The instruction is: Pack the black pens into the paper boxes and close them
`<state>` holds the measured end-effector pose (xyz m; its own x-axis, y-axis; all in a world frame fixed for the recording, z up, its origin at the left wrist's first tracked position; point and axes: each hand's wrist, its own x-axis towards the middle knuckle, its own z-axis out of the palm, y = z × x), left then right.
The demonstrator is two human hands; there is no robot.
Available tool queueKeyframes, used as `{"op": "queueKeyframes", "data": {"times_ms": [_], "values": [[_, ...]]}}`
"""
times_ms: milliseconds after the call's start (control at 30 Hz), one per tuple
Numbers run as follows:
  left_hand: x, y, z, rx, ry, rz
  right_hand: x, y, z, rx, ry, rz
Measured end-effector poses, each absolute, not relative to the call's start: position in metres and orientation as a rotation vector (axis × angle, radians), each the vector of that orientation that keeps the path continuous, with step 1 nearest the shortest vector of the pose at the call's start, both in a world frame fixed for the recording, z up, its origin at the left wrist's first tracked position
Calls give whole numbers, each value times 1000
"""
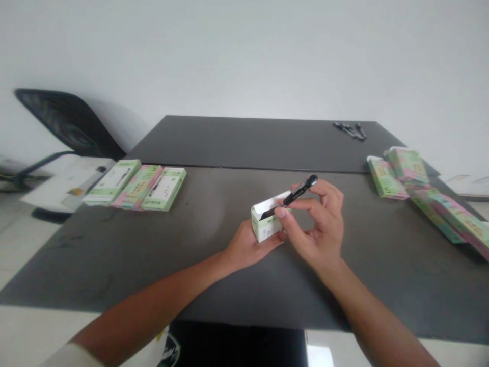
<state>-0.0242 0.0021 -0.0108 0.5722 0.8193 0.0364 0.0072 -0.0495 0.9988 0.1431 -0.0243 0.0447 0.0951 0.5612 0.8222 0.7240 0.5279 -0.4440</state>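
Note:
Near the middle of the dark table, my left hand [246,248] is closed around a small white and green pen box [268,229], whose top is open toward me. A black pen [297,192] is pinched between the thumb and fingers of my right hand [319,223]. The pen slants, its lower end at the box opening and its rounded upper end sticking out to the upper right. How deep its lower end sits cannot be made out.
Several green, pink and white boxes lie side by side [139,186] at the left. More boxes [410,167] are stacked at the right edge. Several black pens [350,131] lie at the back right of the table [229,300]. A black mesh chair [69,120] stands at the left.

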Motion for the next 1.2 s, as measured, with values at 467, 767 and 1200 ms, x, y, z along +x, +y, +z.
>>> {"op": "queueKeyframes", "data": {"times_ms": [467,767,1200], "values": [[-24,-1,-16,1578,761,761,148,-25,54,-1209,-1571,-140],[-25,-2,-7,1745,764,752,160,-33,64,-1237,-1624,-203],[-25,-1,-4,1767,657,749,156,-47,80,-1024,-1725,-400]]}}
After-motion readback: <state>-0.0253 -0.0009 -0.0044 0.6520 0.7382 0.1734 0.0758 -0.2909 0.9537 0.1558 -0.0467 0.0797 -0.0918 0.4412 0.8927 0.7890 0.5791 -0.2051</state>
